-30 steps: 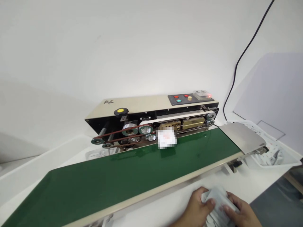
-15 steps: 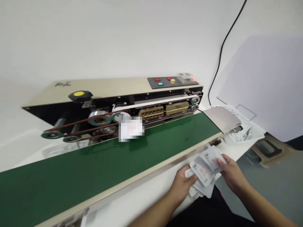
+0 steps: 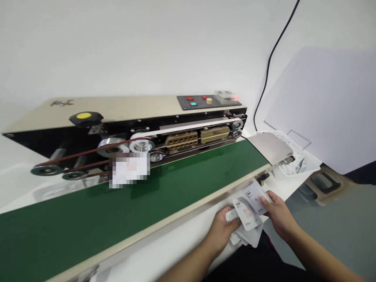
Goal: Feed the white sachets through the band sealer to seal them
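low in the right half of the frame, the left hand [image 3: 225, 229] and the right hand [image 3: 277, 213] together hold a fanned stack of flat white pouches [image 3: 249, 211], just off the near edge of the long green conveyor belt [image 3: 176, 184]. the left hand's fingers curl under the stack. the right hand's thumb pinches the top pouch at its right edge. the pouches carry small dark and red print, too small to read.

one more white pouch on the belt [image 3: 129, 170] sits left of centre against the beige sealing machine with brown drive bands [image 3: 132, 107]; its face is blurred out. a dark mark on the machine's top, upper left, cannot be read. the black control panel [image 3: 205, 102] shows red and green buttons without legible labels.

at the right, a white tray [image 3: 308, 166] is partly hidden behind the grey metal end plate [image 3: 272, 147], its contents hard to make out.
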Action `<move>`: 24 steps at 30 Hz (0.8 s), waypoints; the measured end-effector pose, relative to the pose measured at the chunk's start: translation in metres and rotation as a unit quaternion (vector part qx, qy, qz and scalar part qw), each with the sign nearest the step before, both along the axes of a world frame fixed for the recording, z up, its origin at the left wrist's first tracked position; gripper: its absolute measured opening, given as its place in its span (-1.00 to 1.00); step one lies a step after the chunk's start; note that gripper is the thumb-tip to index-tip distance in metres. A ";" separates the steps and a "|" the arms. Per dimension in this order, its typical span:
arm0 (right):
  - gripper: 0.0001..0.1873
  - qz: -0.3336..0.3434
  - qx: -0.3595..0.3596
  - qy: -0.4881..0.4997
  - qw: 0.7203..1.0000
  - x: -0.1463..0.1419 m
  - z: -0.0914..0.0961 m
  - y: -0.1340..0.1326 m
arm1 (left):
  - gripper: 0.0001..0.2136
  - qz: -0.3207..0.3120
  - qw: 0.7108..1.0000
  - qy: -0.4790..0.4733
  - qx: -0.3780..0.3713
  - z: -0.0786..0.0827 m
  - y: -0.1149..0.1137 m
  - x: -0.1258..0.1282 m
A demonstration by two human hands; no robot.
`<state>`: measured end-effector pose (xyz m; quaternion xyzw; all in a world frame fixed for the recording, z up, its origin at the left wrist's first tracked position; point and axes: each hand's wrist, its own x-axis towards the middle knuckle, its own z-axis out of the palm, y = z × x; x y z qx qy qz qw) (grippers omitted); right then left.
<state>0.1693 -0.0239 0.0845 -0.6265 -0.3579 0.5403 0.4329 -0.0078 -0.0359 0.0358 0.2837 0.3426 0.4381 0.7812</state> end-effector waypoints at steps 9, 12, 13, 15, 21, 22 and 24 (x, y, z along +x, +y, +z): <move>-0.60 0.106 0.042 -0.171 0.979 -0.018 -0.013 -0.008 | -0.51 -0.019 1.000 0.016 0.004 0.002 -0.001 0.000; -0.62 0.106 0.049 -0.184 0.976 -0.015 -0.016 -0.004 | -0.53 -0.017 0.999 0.032 0.001 0.002 -0.001 0.000; -0.61 0.098 0.038 -0.169 0.980 -0.012 -0.016 -0.003 | -0.54 -0.017 0.999 0.036 0.001 0.002 -0.001 0.000; -0.59 0.079 0.022 -0.132 0.988 -0.004 -0.017 -0.002 | -0.55 -0.017 0.999 0.047 -0.001 0.001 -0.001 0.001; -0.55 0.033 0.015 -0.124 0.992 0.030 -0.004 0.003 | -0.64 -0.035 0.996 0.076 -0.012 0.001 -0.003 0.000; -0.55 0.044 0.016 -0.140 0.989 0.034 0.000 0.005 | -0.64 -0.039 0.996 0.076 -0.014 0.001 -0.003 0.000; -0.57 0.092 0.018 -0.178 0.980 0.037 0.005 0.010 | -0.63 -0.043 0.996 0.076 -0.020 0.001 -0.002 -0.001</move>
